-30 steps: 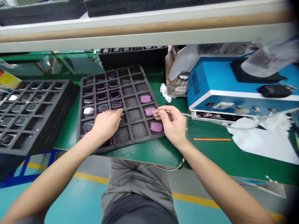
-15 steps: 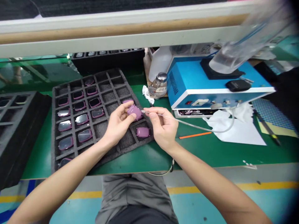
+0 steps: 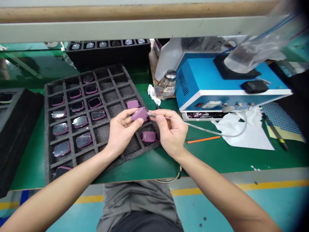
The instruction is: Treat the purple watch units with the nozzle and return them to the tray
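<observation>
My left hand [image 3: 123, 131] pinches a purple watch case [image 3: 139, 114] between thumb and fingers, above the right side of a black foam tray [image 3: 125, 158]. In my right hand [image 3: 172, 130] is a thin clear tube [image 3: 200, 128], held close behind its narrow tip. That tip is at the right edge of the case; I cannot tell whether it touches. Two more purple cases lie in tray cells nearby, one behind [image 3: 133, 104] and one to the right [image 3: 149, 136]. Several purple-rimmed cases with glassy faces [image 3: 80, 121] fill cells on the left.
A blue control box [image 3: 193, 77] stands at the back right, with the tube looping near its front. Beside it are a glass bottle [image 3: 166, 85] and crumpled tissue [image 3: 152, 93]. An orange stick [image 3: 204, 139] and white paper [image 3: 251, 140] lie right. Another foam tray [image 3: 16, 129] sits left.
The head view has shifted, so the tray appears further left. The held watch case has tilted a little in my left hand. Both hands keep their grip, with the tube tip still at the case.
</observation>
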Demonstrator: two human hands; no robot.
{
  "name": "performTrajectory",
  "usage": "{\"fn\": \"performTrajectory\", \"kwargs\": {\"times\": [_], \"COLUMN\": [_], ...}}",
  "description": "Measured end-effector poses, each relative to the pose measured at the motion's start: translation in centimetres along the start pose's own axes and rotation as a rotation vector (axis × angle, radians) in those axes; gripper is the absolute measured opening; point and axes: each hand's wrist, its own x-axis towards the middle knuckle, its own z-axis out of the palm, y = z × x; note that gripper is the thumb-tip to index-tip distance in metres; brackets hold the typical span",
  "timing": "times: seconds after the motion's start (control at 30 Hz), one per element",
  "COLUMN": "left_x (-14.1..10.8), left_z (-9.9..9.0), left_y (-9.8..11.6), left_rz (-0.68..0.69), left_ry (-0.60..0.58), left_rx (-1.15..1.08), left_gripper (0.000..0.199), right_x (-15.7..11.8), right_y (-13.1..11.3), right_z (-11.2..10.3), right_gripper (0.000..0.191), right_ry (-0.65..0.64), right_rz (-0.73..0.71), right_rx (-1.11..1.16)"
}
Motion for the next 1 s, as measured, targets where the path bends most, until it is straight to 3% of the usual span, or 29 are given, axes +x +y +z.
{"fn": "performTrajectory", "kwargs": {"times": [1.0], "left_x": [0.04], "left_z": [-0.03], "left_y": [-0.26], "left_rz": [0.036], "left_ry": [-0.027], "left_rx": [0.006], "left_gripper": [0.039], "right_x": [0.32], "right_y": [0.19], "right_z": [-0.07], "right_gripper": [0.016], "right_ry": [0.01], "right_rz": [0.0], "right_rx": [-0.01]}}
